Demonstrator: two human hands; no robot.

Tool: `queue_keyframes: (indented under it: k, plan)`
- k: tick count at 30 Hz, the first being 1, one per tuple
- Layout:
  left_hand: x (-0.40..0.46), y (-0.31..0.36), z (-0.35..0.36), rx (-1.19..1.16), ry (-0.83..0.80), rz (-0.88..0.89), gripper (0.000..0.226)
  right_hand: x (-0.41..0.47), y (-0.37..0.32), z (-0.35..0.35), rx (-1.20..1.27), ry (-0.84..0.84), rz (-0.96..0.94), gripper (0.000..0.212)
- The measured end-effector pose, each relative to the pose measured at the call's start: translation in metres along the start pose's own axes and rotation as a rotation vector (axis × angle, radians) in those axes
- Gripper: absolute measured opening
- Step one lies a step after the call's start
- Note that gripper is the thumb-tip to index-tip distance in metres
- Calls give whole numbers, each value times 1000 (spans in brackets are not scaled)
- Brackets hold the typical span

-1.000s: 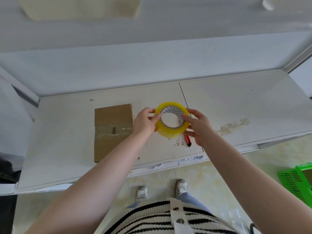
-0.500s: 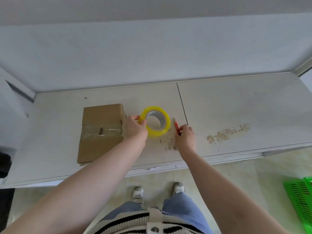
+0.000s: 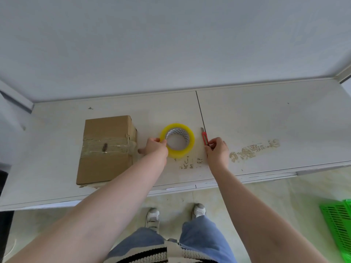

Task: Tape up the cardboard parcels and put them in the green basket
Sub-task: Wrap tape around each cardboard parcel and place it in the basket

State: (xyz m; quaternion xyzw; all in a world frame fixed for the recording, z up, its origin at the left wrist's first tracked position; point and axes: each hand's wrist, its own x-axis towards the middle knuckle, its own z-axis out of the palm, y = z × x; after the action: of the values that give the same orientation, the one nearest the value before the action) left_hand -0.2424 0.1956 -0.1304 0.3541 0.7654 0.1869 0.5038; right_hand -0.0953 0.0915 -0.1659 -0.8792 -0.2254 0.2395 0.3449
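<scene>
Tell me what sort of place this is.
Probably a plain packing or mailing bench indoors. A taped cardboard parcel lies on a scuffed white table against a bare wall, with a yellow tape roll and a red utility knife to hand, and a green basket on the floor.

One view only: a wide-angle camera worn on the head, facing forward and steeply downward. It looks from above onto the white bench [image 3: 266, 114], which crosses the middle of the frame with lens curvature bending its edges. The wall fills the upper half. Both forearms enter from the lower corners and reach toward frame centre. The floor, shoes [image 3: 152, 217] and a green basket [image 3: 340, 223] occupy the bottom, close beneath the camera.
</scene>
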Motion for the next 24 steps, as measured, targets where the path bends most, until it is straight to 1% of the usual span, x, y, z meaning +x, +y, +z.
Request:
queue_keyframes:
  k: [2, 6, 10, 13, 15, 16, 18, 20, 21, 22, 24]
  plan:
    - [-2, -3, 5, -21, -44, -24, 14, 1, -1, -2, 15, 0, 12, 8]
    - [-5, -7, 7, -86, -135, -16, 17, 2, -2, -5, 52, -33, 34, 6]
    - [-6, -1, 2, -115, -142, -68, 32, 0, -4, -7, 48, -49, 36, 7]
    - [-11, 2, 1, -50, -146, -49, 33, -2, -8, -10, 29, -23, 36, 6]
    - [-23, 7, -2, 90, -145, 28, 42, -4, -14, -13, 1, 32, 45, 2]
    - [-30, 10, -5, 169, -146, 91, 46, -6, -20, -13, 11, 58, 41, 4]
    - [-41, 17, -17, 238, -188, 304, 46, -14, -41, -10, 80, 85, -12, 8]
    - [-45, 24, -43, 211, -231, 564, 45, -29, -70, 0, 155, 66, -123, 9]
    - [-43, 27, -61, 191, -224, 660, 45, -39, -87, 8, 186, 41, -186, 9]
    - [-38, 30, -80, 173, -190, 716, 44, -51, -103, 16, 214, 7, -248, 9]
    - [-21, 30, -121, 162, -60, 715, 44, -73, -134, 33, 258, -81, -348, 10]
